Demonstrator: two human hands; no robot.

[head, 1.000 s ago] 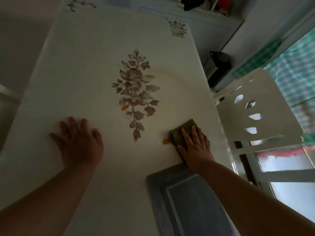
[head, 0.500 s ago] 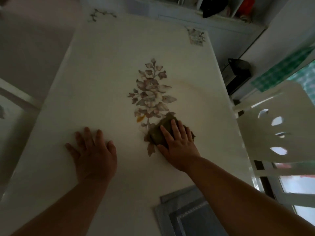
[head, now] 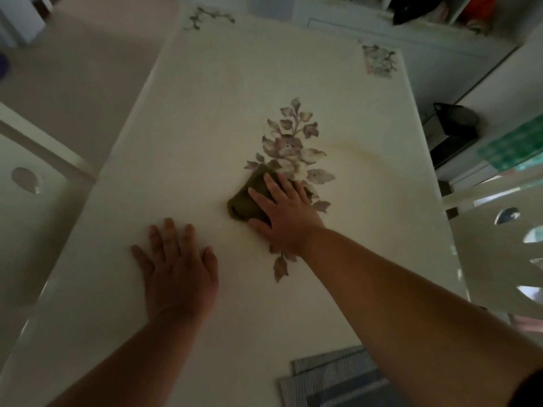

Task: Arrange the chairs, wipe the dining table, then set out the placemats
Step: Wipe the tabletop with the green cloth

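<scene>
The right hand [head: 286, 214] is pressing flat, fingers spread, on a green cloth [head: 248, 199] over the flower print [head: 293, 160] mid-worktop [head: 191, 113]. The left hand [head: 179, 268] is lying open, nearer than the print. Striped placemats [head: 332, 380] are lying at the near edge; white chairs [head: 499, 245] are flanking. No writing is legible.

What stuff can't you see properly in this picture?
Head view only:
- Placemats: cut off by the bottom edge and covered by the right arm.
- Cloth: partly under the right hand.
- Flower print: lower part hidden by hand and cloth.
- Shelf items: dark, cut off at top.
</scene>
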